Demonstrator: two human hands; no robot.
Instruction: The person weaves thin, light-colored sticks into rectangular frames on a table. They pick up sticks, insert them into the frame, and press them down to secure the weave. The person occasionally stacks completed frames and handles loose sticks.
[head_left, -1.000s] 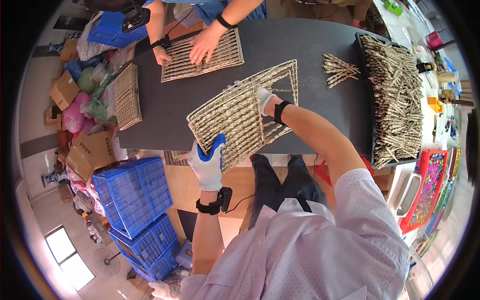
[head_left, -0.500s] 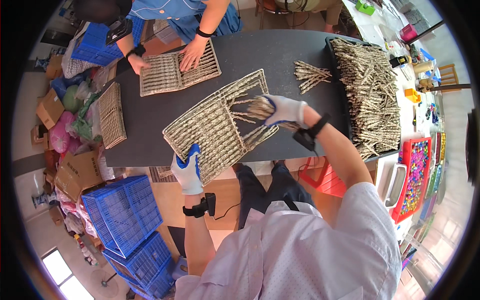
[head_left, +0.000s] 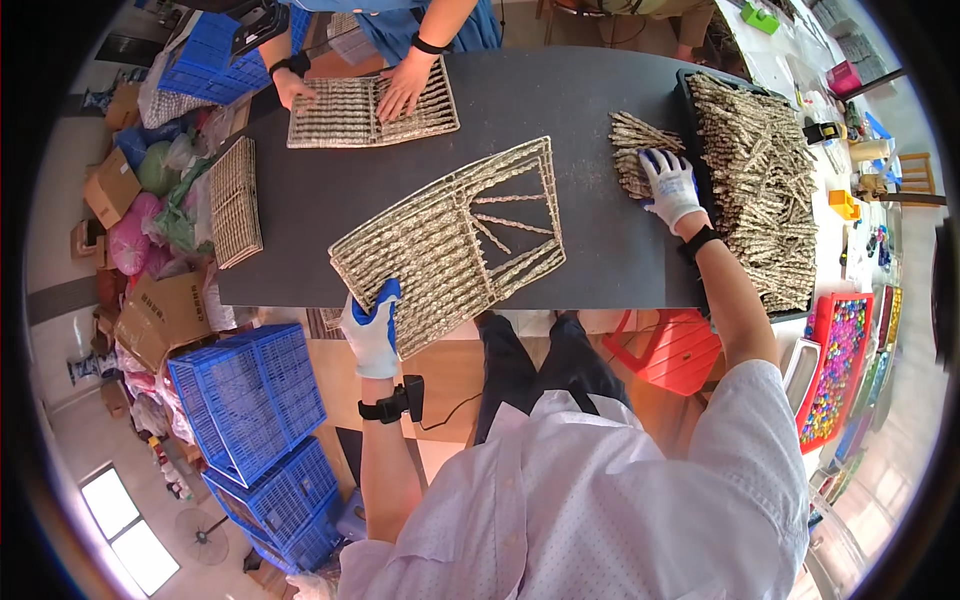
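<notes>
My left hand (head_left: 372,330), in a white glove with blue palm, grips the near-left corner of a woven panel (head_left: 415,265). Its thumb lies on top of the weave. Tight rows of twisted strands fill the panel's left part; the right section is mostly open frame, with a few loose strands (head_left: 510,222) across it. At the right of the table, my gloved right hand (head_left: 672,188) rests over a small pile of twisted strands (head_left: 633,150), fingers apart. The strands under its palm are hidden.
A black tray (head_left: 688,125) heaped with strands stands just right of my right hand. Across the dark table (head_left: 560,95), another person's hands (head_left: 403,88) touch a second woven panel (head_left: 335,115). Another panel (head_left: 236,205) lies at the left edge. Blue crates (head_left: 245,400) are stacked below left.
My right hand has moved from the panel's open section to the strand pile, carrying its bundle there. The pile looks larger. My left hand still holds the panel.
</notes>
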